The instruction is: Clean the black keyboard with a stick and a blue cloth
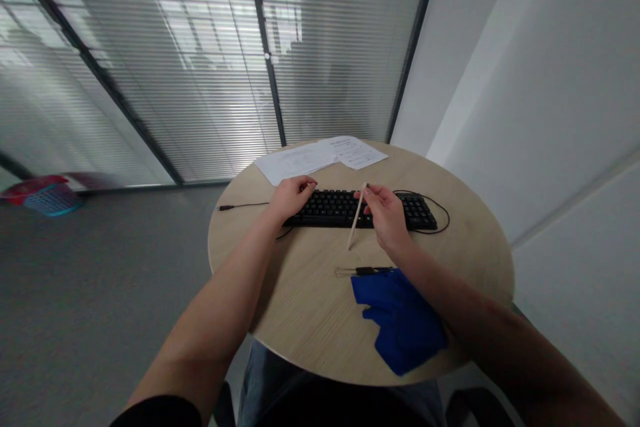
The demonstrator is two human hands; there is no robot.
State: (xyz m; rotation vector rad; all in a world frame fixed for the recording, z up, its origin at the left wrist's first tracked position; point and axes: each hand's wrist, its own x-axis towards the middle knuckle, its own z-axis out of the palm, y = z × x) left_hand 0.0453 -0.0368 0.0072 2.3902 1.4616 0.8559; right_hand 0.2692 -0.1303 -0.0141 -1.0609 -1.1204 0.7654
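Observation:
A black keyboard [333, 208] lies across the middle of the round wooden table [300, 293]. My left hand [293, 196] rests at the keyboard's left end, its fingers curled together; whether anything is between them is too small to tell. Over the right part of the keys, my right hand [386, 212] pinches a thin pale stick [355, 217], which slants down toward the table in front of the keyboard. Nearer to me lie a black-handled tool with thin wire at its end [365, 271] and a crumpled blue cloth [405, 323].
Printed papers [300, 161] lie at the table's back edge. A black cable [445, 213] loops beyond the keyboard's right end, and a plug [227, 207] lies at the left. Blinds and glass stand behind, a white wall at right, baskets [50, 197] on the floor at left.

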